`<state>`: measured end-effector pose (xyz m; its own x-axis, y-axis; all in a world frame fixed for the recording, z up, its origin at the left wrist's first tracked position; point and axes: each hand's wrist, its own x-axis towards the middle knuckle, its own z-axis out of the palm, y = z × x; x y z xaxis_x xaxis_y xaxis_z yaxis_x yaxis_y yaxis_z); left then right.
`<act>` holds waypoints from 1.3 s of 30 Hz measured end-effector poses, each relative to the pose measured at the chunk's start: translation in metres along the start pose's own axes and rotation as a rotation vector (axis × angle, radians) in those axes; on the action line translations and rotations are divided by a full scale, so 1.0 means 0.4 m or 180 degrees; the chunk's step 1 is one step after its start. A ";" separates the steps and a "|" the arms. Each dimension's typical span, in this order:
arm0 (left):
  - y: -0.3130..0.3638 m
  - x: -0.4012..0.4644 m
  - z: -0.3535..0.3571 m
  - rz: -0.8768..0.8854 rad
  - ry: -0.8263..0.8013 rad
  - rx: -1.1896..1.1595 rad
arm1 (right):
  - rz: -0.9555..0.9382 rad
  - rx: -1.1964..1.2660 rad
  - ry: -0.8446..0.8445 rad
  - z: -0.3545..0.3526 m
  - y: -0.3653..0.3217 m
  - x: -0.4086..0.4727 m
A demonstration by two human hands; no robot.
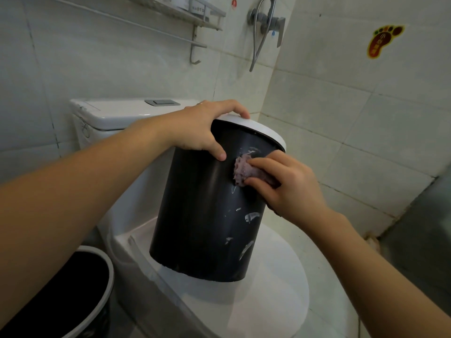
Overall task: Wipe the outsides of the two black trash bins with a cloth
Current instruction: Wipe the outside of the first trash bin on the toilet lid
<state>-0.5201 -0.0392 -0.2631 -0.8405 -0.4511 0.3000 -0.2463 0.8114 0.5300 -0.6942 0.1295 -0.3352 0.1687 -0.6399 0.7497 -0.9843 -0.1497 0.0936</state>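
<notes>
Tiles cover the wall (341, 98) around us, with a metal shelf (195, 15) and a shower tap (266, 21) high up, and a foot-shaped sticker (383, 40) at the right. We see a white toilet (268, 289) below, with its tank (117, 115) behind. On the closed toilet lid stands one black bin (207, 215), tilted, its long axis leaning so the white rim (258, 128) points up and away to the right. White smears are on its side. Our left hand (202, 128) grips the rim, the fingers (234, 111) curled over the top and the thumb on the wall of the bin. Our right hand (285, 189) holds a purple cloth (244, 172) against the bin near the rim, fingers curled around it. The second bin (97, 264) stands on the floor at lower left; we cannot tell what is inside either.
</notes>
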 end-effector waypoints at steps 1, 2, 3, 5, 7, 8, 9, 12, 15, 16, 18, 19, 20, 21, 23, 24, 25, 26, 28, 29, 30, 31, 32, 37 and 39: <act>0.001 -0.001 0.000 0.0003 -0.0007 -0.0042 | 0.0016 -0.0066 0.0029 -0.002 0.004 0.012; 0.001 -0.002 -0.001 0.0007 -0.0013 -0.0072 | 0.0073 -0.0139 0.0073 -0.003 0.007 0.028; -0.001 -0.001 -0.002 0.0007 -0.0017 -0.0082 | 0.0168 -0.0197 0.0126 -0.006 0.009 0.046; -0.003 0.001 -0.004 0.0000 -0.0037 -0.0093 | 0.0414 -0.0243 0.0187 -0.010 0.011 0.082; -0.004 0.001 -0.003 0.0003 -0.0065 -0.0122 | 0.0524 -0.0223 0.0148 -0.011 0.009 0.100; -0.005 0.000 -0.003 0.0006 -0.0067 -0.0130 | 0.0489 -0.0210 0.0106 -0.009 0.005 0.098; -0.006 -0.001 -0.004 0.0005 -0.0060 -0.0131 | 0.0399 -0.0194 0.0062 -0.007 0.000 0.087; -0.011 -0.006 -0.005 -0.0026 -0.0016 -0.0141 | -0.0025 -0.0108 -0.0156 0.004 -0.023 0.022; -0.013 -0.008 -0.004 -0.0047 0.0016 -0.0132 | -0.0407 -0.0051 -0.0342 0.006 -0.036 -0.026; -0.012 -0.008 -0.004 -0.0051 0.0018 -0.0132 | -0.0457 -0.0080 -0.0336 0.004 -0.035 -0.027; -0.010 -0.008 -0.003 -0.0061 0.0009 -0.0146 | -0.0371 -0.0227 -0.0215 0.001 -0.029 -0.008; -0.008 -0.009 -0.003 -0.0067 -0.0001 -0.0152 | -0.0232 -0.0312 -0.0095 0.000 -0.025 0.007; -0.006 -0.009 -0.002 -0.0067 -0.0015 -0.0149 | -0.0060 -0.0369 0.0045 0.000 -0.020 0.022; -0.004 -0.008 -0.001 -0.0063 -0.0028 -0.0141 | 0.0105 -0.0395 0.0167 0.001 -0.016 0.035; -0.002 -0.008 0.001 -0.0063 -0.0042 -0.0125 | 0.0283 -0.0386 0.0263 0.005 -0.016 0.045; -0.002 -0.007 0.001 -0.0068 -0.0038 -0.0126 | 0.0275 -0.0348 0.0230 0.006 -0.021 0.039; -0.004 -0.008 0.002 -0.0070 -0.0022 -0.0128 | 0.0215 -0.0287 0.0155 0.008 -0.027 0.026; -0.007 -0.008 0.001 -0.0069 0.0001 -0.0129 | 0.0118 -0.0217 0.0056 0.009 -0.037 0.008; -0.010 -0.009 -0.001 -0.0078 0.0031 -0.0145 | -0.0139 -0.0087 -0.0153 0.012 -0.059 -0.039; -0.011 -0.010 -0.002 -0.0080 0.0031 -0.0153 | -0.0268 -0.0026 -0.0266 0.015 -0.069 -0.064; -0.011 -0.010 -0.002 -0.0085 0.0026 -0.0153 | -0.0382 0.0033 -0.0376 0.017 -0.077 -0.086; -0.011 -0.010 -0.001 -0.0099 0.0021 -0.0150 | -0.0475 0.0074 -0.0469 0.019 -0.081 -0.100; -0.011 -0.009 0.000 -0.0117 0.0018 -0.0150 | -0.0546 0.0080 -0.0521 0.019 -0.082 -0.108; -0.009 -0.004 0.004 -0.0112 0.0030 -0.0136 | -0.0053 -0.0185 -0.0109 0.013 -0.062 -0.058; -0.008 -0.003 0.004 -0.0108 0.0012 -0.0142 | 0.0224 -0.0219 0.0009 0.015 -0.060 -0.040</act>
<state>-0.5191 -0.0405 -0.2665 -0.8303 -0.4796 0.2840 -0.2529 0.7783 0.5747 -0.6728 0.1388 -0.3532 0.0989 -0.6449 0.7579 -0.9950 -0.0522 0.0854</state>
